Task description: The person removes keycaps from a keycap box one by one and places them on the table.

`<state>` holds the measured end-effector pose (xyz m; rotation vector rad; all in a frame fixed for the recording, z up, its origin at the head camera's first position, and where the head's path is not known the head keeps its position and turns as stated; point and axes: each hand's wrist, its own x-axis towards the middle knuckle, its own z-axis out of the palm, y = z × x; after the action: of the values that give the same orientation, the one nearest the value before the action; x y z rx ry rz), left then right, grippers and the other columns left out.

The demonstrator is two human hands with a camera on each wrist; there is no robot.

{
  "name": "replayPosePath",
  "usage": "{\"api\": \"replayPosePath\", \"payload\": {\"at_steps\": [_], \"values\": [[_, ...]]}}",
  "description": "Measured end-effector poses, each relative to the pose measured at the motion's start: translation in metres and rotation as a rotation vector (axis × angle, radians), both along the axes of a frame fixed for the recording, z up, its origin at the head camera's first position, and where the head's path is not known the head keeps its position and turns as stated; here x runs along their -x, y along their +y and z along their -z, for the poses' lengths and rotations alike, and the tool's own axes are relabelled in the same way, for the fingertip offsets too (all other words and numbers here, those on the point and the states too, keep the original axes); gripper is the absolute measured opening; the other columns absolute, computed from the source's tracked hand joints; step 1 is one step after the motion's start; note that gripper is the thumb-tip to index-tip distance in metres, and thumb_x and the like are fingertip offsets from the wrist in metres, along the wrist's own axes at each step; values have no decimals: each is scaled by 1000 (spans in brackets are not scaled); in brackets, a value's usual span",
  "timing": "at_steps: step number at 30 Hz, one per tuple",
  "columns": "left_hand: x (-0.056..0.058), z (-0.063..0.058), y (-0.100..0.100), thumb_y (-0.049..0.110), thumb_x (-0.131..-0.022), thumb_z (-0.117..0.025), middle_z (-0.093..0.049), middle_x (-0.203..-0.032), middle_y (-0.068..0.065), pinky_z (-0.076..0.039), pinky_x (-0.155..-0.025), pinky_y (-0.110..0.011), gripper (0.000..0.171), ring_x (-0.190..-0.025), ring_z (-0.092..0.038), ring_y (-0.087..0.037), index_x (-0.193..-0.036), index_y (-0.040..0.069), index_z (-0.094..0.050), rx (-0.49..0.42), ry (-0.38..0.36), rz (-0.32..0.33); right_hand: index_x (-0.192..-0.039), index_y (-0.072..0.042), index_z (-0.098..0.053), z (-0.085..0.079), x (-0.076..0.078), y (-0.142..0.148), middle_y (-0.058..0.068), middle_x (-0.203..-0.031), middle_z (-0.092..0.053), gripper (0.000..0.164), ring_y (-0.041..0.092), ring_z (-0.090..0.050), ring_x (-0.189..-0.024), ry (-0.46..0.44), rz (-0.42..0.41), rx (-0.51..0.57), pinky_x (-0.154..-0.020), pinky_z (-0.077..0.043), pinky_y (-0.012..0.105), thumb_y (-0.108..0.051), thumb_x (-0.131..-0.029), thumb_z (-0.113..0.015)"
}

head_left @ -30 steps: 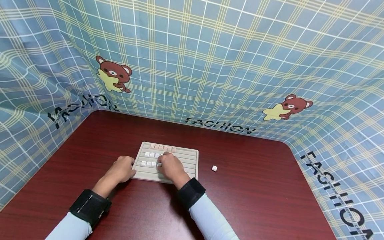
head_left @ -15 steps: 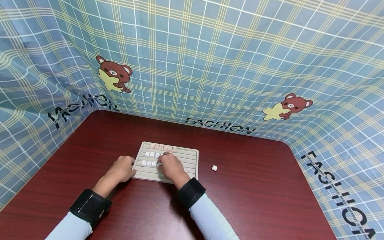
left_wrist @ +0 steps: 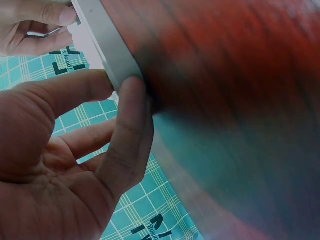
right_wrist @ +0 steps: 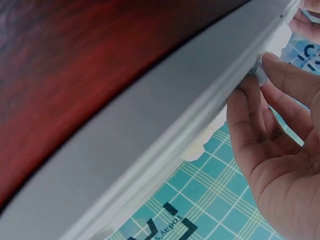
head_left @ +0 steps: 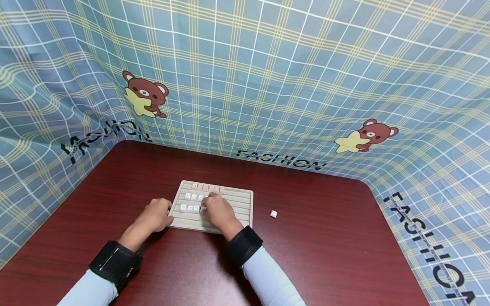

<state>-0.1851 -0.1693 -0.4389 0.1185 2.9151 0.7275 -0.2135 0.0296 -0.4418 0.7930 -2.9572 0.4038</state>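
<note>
A pale ridged keycap tray [head_left: 241,205] lies on the table, with several white keycaps [head_left: 190,208] in a lower row and more white keycaps [head_left: 194,197] in a row above. Along its top sit several pinkish keycaps [head_left: 206,187]. My left hand [head_left: 155,216] holds the tray's left edge, thumb on one side and fingers on the other in the left wrist view. Over the rows, my right hand [head_left: 220,213] pinches a whitish keycap [right_wrist: 261,76] at the right end of the lower row; its fingers cover most of that keycap.
One loose white keycap [head_left: 273,214] lies on the dark red table [head_left: 325,238], right of the tray. A blue plaid curtain [head_left: 245,85] with printed bears and lettering hangs along the table's back and both sides.
</note>
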Motion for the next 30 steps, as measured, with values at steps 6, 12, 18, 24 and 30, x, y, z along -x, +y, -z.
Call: {"api": "replayPosePath", "payload": {"at_steps": [6, 12, 18, 24, 30], "values": [[0, -1, 1, 5, -80, -67, -55, -74, -7, -44, -61, -34, 16, -68, -52, -20, -92, -6, -66, 6, 0, 3, -94, -14, -77, -4, 1, 4, 2, -91, -67, 11, 15, -67, -80, 16, -5, -21, -66, -51, 21, -17, -85, -73], [-1, -3, 2, 4, -79, -66, -54, -75, -8, -45, -61, -35, 15, -68, -51, -21, -90, -6, -67, 18, 11, 12, -95, -14, -77, -11, -2, 12, 2, -93, -68, 11, 16, -67, -84, -6, 3, -16, -68, -51, 23, -17, -85, -72], [-1, -2, 2, 4, -79, -66, -56, -76, -9, -46, -63, -37, 16, -69, -51, -21, -91, -6, -67, 19, 10, 10, -97, -13, -76, -15, -2, 24, 3, -94, -68, 12, 13, -65, -80, -32, 30, -17, -67, -50, 22, -17, -86, -73], [-1, -1, 2, 4, -79, -67, -57, -77, -9, -47, -63, -39, 16, -70, -52, -22, -91, -6, -67, 20, 15, 11, -100, -12, -76, -17, -2, 40, 4, -95, -67, 15, 12, -65, -81, -45, 57, 9, -68, -51, 22, -16, -86, -74], [0, 0, 0, 5, -79, -67, -57, -78, -10, -48, -64, -40, 17, -71, -53, -22, -92, -7, -67, 21, 19, 17, -96, -9, -77, -16, -3, 61, 6, -90, -67, 12, 13, -63, -77, -20, 51, 47, -65, -49, 22, -13, -85, -74]]}}
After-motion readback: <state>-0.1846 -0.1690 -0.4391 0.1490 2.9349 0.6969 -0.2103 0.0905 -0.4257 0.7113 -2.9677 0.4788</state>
